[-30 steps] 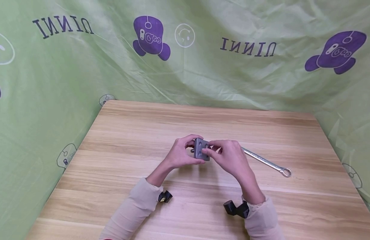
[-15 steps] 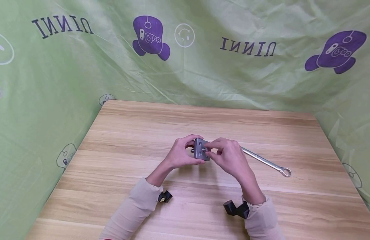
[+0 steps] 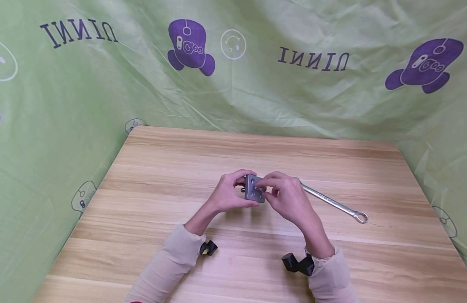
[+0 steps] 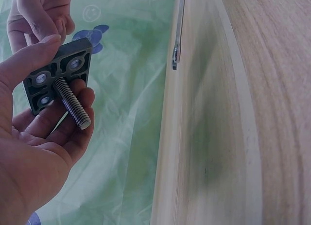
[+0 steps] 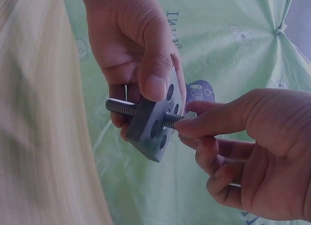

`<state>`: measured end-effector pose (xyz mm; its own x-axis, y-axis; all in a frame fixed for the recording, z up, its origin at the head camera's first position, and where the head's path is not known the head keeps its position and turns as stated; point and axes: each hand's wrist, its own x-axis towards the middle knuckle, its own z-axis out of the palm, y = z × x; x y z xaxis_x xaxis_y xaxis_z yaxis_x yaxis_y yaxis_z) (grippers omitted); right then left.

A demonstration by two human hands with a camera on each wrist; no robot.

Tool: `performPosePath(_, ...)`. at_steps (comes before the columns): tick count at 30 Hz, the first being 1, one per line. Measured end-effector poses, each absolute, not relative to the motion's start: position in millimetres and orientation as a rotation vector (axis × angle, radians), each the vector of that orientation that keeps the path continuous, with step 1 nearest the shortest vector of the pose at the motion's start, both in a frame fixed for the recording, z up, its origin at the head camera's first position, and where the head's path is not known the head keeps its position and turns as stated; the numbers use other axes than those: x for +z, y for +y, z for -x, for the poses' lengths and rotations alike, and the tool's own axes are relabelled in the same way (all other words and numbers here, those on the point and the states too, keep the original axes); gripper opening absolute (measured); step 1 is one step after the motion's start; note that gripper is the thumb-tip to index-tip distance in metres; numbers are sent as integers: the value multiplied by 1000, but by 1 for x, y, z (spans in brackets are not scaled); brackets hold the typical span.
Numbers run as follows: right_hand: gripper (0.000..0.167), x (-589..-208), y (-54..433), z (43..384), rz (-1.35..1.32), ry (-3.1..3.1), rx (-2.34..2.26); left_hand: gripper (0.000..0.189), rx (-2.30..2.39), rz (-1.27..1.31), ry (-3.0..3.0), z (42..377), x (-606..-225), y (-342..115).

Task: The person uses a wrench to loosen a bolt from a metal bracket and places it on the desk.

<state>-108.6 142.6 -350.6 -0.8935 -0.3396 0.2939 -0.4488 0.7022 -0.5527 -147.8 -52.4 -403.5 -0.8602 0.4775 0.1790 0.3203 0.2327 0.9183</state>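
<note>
In the head view my left hand [image 3: 228, 194] grips a square grey plate [image 3: 250, 192] by its edges, thumb on one side and fingers on the other, above the table. Several round holes go through the plate, seen in the right wrist view. A threaded bolt [image 5: 121, 107] runs through its middle, and a long stretch of bolt thread [image 4: 73, 104] sticks out on the left palm's side. On the opposite face, my right hand [image 3: 290, 197] pinches the bolt's head end between thumb and fingers; some thread shows between head and plate. The fingers partly hide the head.
On the wood-grain table [image 3: 172, 168] a silver combination wrench [image 3: 333, 203] lies right of the hands, its ring end toward the right and its other end behind the right hand. A green printed cloth [image 3: 225, 105] hangs around the table's back and sides.
My right thumb and fingers have shifted their hold around the bolt's head, the fingertips first close together, then spread, baring some thread. The left hand and plate stay in place.
</note>
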Motion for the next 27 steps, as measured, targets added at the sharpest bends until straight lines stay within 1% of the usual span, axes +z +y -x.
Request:
performPosePath(4,33,-349,145,109,-612,-2782,996,70,1713,-774,2347,148,-403,-52)
performPosePath(6,38,-348,146,109,-558,-2811,1015,70,1716,-774,2345,147,-402,-52)
performPosePath(8,38,-347,145,109,-490,-2844,1015,70,1715,-769,2344,147,-402,-52)
performPosePath(12,30,-347,143,111,-376,-2906,1003,70,1701,-758,2354,147,-402,-52)
performPosePath(17,21,-348,142,111,-358,-2927,991,70,1694,-760,2352,147,-404,-51)
performPosePath(21,19,-349,143,111,-399,-2897,977,70,1696,-762,2350,147,-403,-51)
performPosePath(27,22,-350,144,109,-496,-2824,932,71,1692,-757,2347,147,-402,-52)
